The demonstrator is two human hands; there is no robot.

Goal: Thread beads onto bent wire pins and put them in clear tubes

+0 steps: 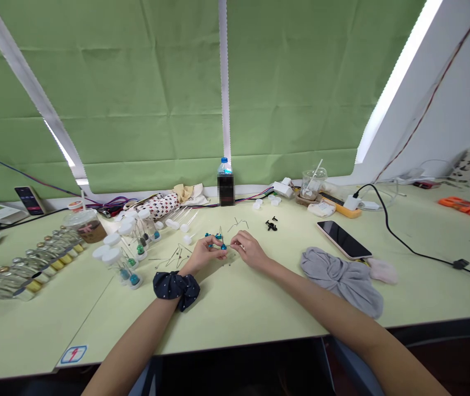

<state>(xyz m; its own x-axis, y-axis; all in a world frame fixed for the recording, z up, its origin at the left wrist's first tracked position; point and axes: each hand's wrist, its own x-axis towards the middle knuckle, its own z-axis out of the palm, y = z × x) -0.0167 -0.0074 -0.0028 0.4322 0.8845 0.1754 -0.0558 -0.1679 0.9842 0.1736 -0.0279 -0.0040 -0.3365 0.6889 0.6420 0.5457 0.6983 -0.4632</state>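
Note:
My left hand, with a dark dotted scrunchie at its wrist, pinches a small blue metallic piece just above the table. A thin metal rod stands up at that piece. Close on the right, the fingers of my right hand are pinched together around a thin metal pin that points toward the blue piece. Whether the pin touches it is too small to tell. More small blue pieces lie just behind my left fingers. Bent metal wires lie left of that hand.
Several white-capped clear tubes and a row of small glass bottles stand left. Black screws lie behind my right hand. At right are a phone, a grey cloth bow and a black cable. A bottle stands behind.

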